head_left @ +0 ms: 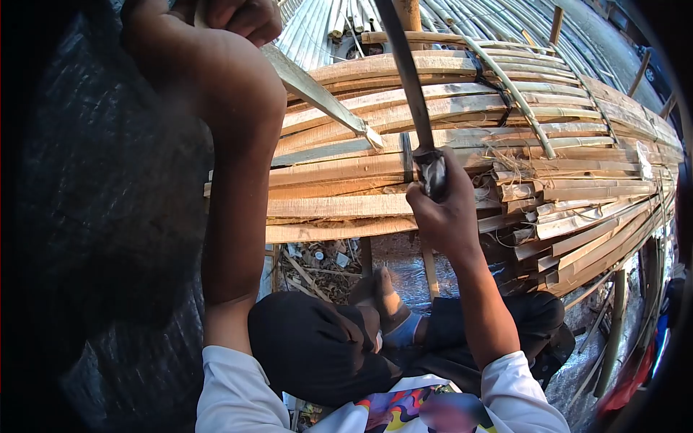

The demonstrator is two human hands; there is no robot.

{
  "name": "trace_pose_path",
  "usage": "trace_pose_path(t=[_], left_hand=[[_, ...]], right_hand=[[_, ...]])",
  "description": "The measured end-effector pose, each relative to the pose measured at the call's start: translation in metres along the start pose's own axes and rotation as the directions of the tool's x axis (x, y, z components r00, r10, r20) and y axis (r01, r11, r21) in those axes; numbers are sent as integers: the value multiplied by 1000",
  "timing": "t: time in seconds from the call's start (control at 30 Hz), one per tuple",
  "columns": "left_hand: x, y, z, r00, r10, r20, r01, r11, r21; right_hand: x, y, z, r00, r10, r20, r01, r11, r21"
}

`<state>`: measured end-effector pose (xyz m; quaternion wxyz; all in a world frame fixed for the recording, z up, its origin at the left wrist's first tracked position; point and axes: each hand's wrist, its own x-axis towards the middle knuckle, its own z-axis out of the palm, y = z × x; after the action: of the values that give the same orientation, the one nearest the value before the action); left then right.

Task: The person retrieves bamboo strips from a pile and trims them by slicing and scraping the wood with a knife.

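My left hand (209, 43) is raised at the top left, its fingers curled round a bamboo strip (314, 90). The strip slants down to the right, and its pale cut end is over the stacked slats. In the middle, my right hand (449, 209) is closed round the handle of a long knife (410, 76). Its dark, narrow blade points up and away from me, to the right of the strip and apart from it. Part of my left hand lies beyond the top edge of the view.
Long split bamboo slats (346, 169) are stacked across the front, with a bundle of slat ends (577, 224) at the right. Whole poles (462, 18) lie farther back. A dark sheet (123, 180) hangs at the left. My bent legs (325, 346) are below the stack.
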<state>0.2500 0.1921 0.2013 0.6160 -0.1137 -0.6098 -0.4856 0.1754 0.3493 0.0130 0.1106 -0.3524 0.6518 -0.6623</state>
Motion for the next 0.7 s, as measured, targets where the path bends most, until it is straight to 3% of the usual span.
trace_pose_path(t=[0.03, 0.1, 0.13, 0.2, 0.27, 0.3, 0.4, 0.47, 0.5, 0.6, 0.63, 0.67, 0.7], left_hand=[[0, 0, 3, 999, 2, -48, -1, 1000, 27], [-1, -1, 5, 996, 1, -91, 3, 999, 52], [-1, 0, 6, 995, 1, -96, 7, 996, 86], [0, 1, 9, 995, 1, -97, 10, 993, 116], [-5, -1, 15, 989, 20, -144, 9, 980, 199], [-7, -2, 6, 991, -6, -134, 23, 992, 126], [-6, -4, -10, 993, -51, -105, 54, 998, 25], [-1, -3, -6, 994, -47, -97, 47, 999, 0], [-1, -3, -1, 985, -48, -165, 56, 997, 45], [-2, -3, 8, 986, -18, -167, 33, 995, 91], [-6, -1, 26, 947, -13, -320, 60, 989, 137], [-4, -3, 24, 946, -17, -324, 64, 989, 133], [0, -6, 19, 967, -15, -256, 67, 978, 198]], right_hand=[[-1, -12, 1, 1000, 5, 5, -5, 1000, -2], [-4, -31, 4, 996, -76, -37, 83, 969, 232], [-9, -19, 9, 997, -74, -36, 81, 969, 232], [-22, 37, 29, 999, -42, -9, 42, 997, 71], [-23, 98, 29, 979, 119, 167, -79, 969, -232], [-16, 81, 21, 956, 241, 164, -197, 949, -245], [6, 24, 3, 991, 129, 25, -125, 985, -121], [16, -22, -7, 1000, -21, -10, 21, 999, 43], [15, -31, -7, 993, -108, -39, 111, 991, 69], [-4, -27, 9, 972, -210, -109, 223, 967, 123], [-14, 1, 24, 968, -198, -155, 214, 972, 96], [-20, 34, 31, 995, -75, -65, 72, 996, -42], [-21, 74, 29, 974, 211, 83, -176, 935, -307]])
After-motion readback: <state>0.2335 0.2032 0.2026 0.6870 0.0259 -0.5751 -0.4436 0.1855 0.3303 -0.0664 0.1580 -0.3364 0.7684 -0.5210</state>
